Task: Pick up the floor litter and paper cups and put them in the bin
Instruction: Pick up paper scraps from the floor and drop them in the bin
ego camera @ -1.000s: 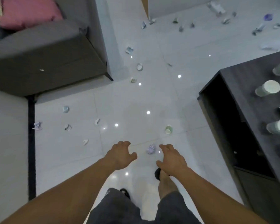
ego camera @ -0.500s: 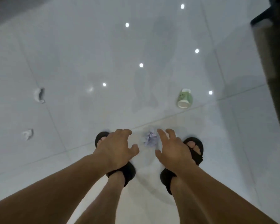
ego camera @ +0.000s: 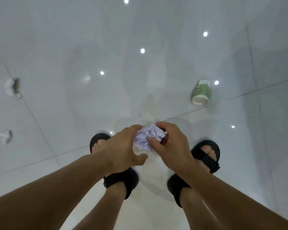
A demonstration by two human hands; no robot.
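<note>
Left hand (ego camera: 125,146), right hand (ego camera: 171,146) round paper (ego camera: 146,136)

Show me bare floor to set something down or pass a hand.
Widest free stretch: the tiles between the two white scraps at left and the green cup at right. Also bare: right of the cup. Crowded: between the sandals, where the left hand and right hand hold the crumpled paper.

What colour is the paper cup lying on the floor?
The paper cup is light green with a white rim, clearest in the head view.
</note>
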